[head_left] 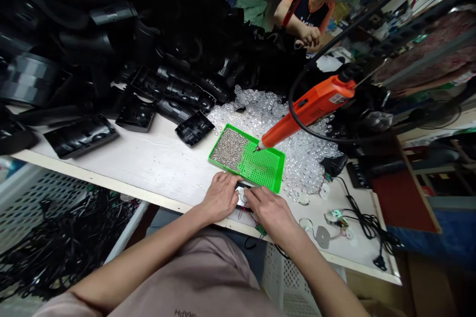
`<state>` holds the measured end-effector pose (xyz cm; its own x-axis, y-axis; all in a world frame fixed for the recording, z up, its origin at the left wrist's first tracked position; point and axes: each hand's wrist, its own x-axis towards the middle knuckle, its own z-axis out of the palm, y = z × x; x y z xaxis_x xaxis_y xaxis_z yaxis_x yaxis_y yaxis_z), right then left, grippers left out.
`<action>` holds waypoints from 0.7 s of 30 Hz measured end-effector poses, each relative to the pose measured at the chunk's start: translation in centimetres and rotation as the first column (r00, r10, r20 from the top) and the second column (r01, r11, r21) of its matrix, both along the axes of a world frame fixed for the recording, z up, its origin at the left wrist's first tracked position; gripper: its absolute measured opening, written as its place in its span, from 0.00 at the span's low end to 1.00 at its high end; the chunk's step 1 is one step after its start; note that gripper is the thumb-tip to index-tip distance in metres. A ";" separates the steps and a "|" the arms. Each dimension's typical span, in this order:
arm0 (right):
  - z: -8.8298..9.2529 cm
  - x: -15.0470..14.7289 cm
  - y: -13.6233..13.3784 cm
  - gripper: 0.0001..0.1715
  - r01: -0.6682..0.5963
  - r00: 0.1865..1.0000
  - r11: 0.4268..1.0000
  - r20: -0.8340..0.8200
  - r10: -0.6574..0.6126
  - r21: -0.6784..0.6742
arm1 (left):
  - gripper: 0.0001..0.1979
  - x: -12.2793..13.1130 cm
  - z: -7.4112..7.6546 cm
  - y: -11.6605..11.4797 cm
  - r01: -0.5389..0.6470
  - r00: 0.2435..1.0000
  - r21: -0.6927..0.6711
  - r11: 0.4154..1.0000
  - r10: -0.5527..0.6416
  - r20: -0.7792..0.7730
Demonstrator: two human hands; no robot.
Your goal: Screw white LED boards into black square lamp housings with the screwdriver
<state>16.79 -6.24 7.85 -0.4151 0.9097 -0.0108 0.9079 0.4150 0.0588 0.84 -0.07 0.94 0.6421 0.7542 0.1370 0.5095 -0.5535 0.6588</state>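
At the bench's front edge, my left hand (221, 198) is closed on the left side of a black plastic housing (243, 208), mostly hidden under my hands. My right hand (270, 212) has its fingertips pressed together on a small white round part (241, 196) lying in that housing. Thin red and dark wires run out below my fingers to a small green circuit board (261, 229) by my right wrist. Just beyond my hands lies a green tray (280, 173) of small metal screws (230, 148). An orange electric screwdriver (305, 111) hangs with its tip over the tray.
Clear plastic discs (307, 158) are heaped right of the tray. Black plastic shells (82, 136) pile up at left and behind. Black cables (362, 223) and a grey plate (323, 237) lie at right. A white crate (28, 193) holds cords. A co-worker (307, 15) sits opposite.
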 end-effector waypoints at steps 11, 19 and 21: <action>-0.2 0.7 1.2 0.16 0.011 0.994 0.990 -0.110 -0.026 -0.138 | 0.31 -3.0 1.1 -0.4 0.114 0.993 -0.096 0.989 -0.115 -0.006; 1.9 2.6 1.0 0.27 0.032 0.952 0.978 -0.292 -0.094 -0.208 | 0.32 -3.0 0.7 -0.2 0.128 0.991 -0.080 0.989 -0.131 -0.026; 3.3 4.5 1.6 0.31 0.173 0.844 0.972 -0.484 -0.230 -0.160 | 0.32 -2.9 0.9 -0.2 0.104 0.994 -0.061 0.993 -0.106 -0.019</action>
<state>21.29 -4.62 11.13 -0.1990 0.9789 0.0461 0.8681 0.1979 -0.4553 -2.11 -0.22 1.85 0.7207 0.6888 0.0786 0.4655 -0.5649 0.6813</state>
